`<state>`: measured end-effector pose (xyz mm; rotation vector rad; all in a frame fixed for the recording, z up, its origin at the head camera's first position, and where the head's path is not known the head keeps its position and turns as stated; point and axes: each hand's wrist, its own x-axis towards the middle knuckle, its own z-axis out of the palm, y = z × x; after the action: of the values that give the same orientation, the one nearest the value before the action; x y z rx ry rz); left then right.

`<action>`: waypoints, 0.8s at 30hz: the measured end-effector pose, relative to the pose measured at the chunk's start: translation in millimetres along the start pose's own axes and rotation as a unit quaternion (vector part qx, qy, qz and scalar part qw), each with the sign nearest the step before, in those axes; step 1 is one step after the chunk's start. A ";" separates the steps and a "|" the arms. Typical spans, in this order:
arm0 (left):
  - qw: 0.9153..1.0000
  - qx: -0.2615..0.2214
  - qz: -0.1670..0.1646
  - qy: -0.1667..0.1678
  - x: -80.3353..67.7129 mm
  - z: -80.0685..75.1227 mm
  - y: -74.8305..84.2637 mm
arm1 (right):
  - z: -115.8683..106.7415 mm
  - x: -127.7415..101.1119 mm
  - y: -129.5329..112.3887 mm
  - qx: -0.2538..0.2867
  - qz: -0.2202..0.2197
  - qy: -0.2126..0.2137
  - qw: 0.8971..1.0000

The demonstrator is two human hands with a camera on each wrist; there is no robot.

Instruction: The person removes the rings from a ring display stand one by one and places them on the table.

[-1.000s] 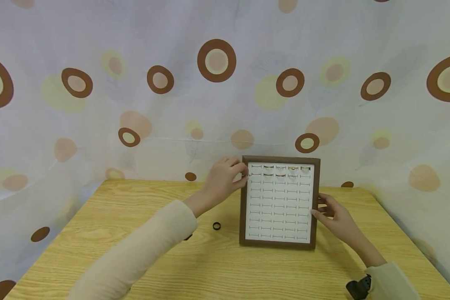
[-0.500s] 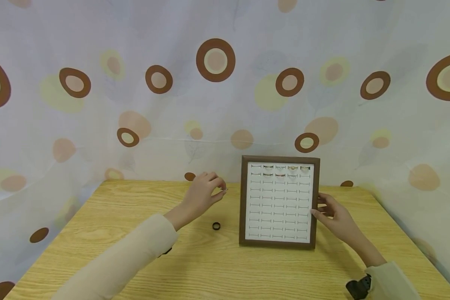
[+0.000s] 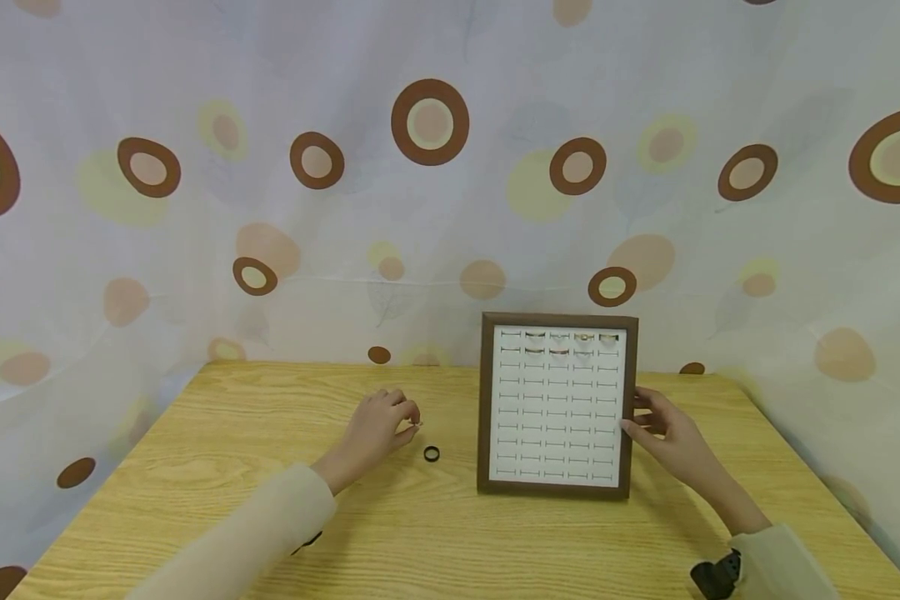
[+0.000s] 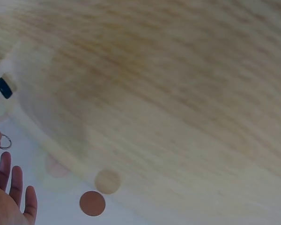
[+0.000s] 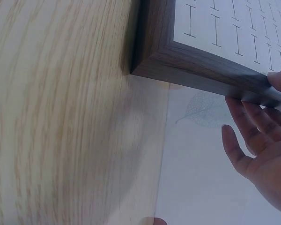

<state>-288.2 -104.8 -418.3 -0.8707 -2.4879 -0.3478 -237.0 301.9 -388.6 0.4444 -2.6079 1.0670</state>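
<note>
Pinching silver ring, left hand

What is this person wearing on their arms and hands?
Both arms wear long beige sleeves, left sleeve and right sleeve. The left hand and right hand are bare, ungloved. A small black device sits at the right wrist.

Right wrist view: dark brown wooden frame fills the upper right, corner toward the camera, resting on the pale wood-grain worktop. White insert inside carries rows of short black slit marks. Right hand at lower right, thumb on the frame's front edge, fingers straight behind it. Pale cloth with a faint leaf print beyond the worktop edge.
</note>
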 end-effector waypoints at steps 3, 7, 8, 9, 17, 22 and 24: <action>1.000 0.003 -0.008 -0.016 -6.5 4.0 -2.4 | 0.5 -0.9 0.3 -0.003 0.002 0.000 1.000; 0.999 0.002 -0.014 -0.034 -12.7 10.8 -6.0 | 0.5 -0.7 -0.4 -0.005 0.002 0.000 1.000; 0.999 0.002 -0.015 -0.037 -14.0 12.2 -6.7 | 0.5 -0.6 -0.8 -0.007 0.002 0.000 1.000; 0.999 0.002 -0.015 -0.039 -15.3 13.6 -7.3 | 0.7 -0.4 -1.1 -0.006 0.002 0.000 1.000; 0.998 0.011 -0.016 -0.054 -22.1 20.9 -7.8 | 0.9 -0.7 -1.7 -0.002 0.003 -0.001 1.000; 0.997 0.006 -0.026 -0.067 -22.5 21.1 -7.5 | 0.1 -0.5 -2.4 -0.001 0.003 0.000 1.000; 0.997 0.001 -0.027 -0.070 -22.4 20.6 -7.6 | -0.1 -0.4 -2.5 0.000 0.004 -0.001 1.000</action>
<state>-285.1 -114.4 -448.0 -0.8535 -2.6441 -0.3118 -235.6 300.4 -387.1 0.4345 -2.6138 1.0703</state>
